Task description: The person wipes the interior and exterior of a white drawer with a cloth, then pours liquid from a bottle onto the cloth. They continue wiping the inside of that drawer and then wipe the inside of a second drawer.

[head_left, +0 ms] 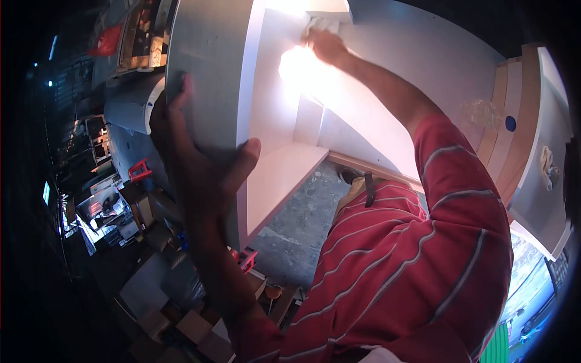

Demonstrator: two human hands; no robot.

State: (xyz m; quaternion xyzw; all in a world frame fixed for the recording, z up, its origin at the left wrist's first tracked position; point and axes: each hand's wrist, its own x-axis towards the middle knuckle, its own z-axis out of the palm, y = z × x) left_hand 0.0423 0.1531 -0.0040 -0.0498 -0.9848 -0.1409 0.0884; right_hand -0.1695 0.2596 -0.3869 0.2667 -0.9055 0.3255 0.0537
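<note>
A tall grey panel with a pale front edge forms the near side of an open cabinet. My left hand lies spread against this panel, with the thumb over its edge and the fingers apart. Inside the cabinet, at the top, my right hand is closed on a whitish cloth near the inner wall. A very bright light glares just below that hand and washes out part of the wall. Lower down, a white shelf board joins the panel.
To the right stands another panel with a crumpled cloth on it. Clear plastic and a blue round spot are near wooden strips. A red stool and stacked boards stand at left, beyond the grey floor.
</note>
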